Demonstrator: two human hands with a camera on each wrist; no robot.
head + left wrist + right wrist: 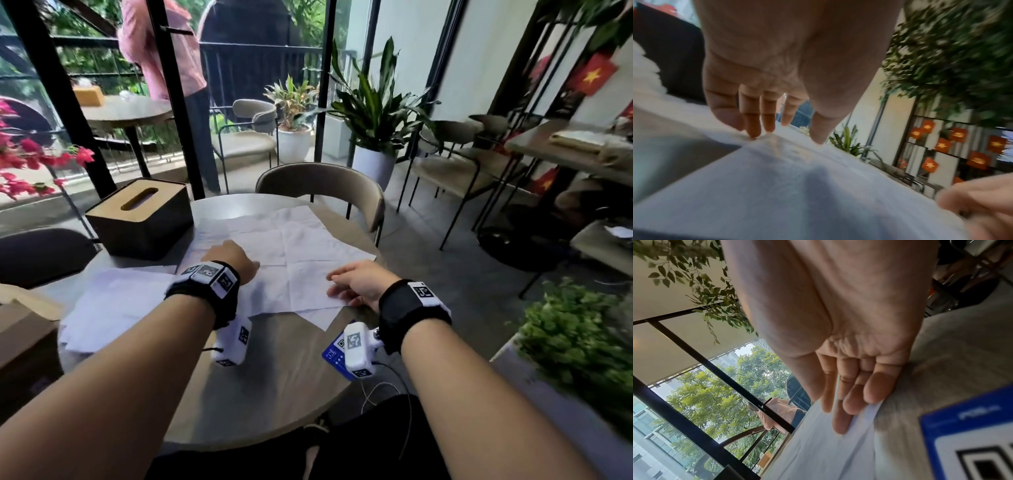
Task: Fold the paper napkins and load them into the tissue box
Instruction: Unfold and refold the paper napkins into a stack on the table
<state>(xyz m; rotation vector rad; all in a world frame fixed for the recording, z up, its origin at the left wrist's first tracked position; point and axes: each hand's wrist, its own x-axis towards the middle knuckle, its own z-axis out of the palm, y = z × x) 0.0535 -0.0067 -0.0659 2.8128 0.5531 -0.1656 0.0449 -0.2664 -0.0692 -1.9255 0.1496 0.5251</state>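
Observation:
A large white napkin lies unfolded and creased on the round table. My left hand is on its left part; in the left wrist view the straight fingertips press the napkin down. My right hand lies at the sheet's near right edge, with straight fingers touching the napkin there. A loose stack of more napkins sits at the near left. The black tissue box, with a slotted wooden lid, stands at the far left.
A blue QR card lies by my right wrist near the table's edge. A beige chair faces me across the table. A cardboard box is at the left, a green plant at the right. A person stands outside the glass.

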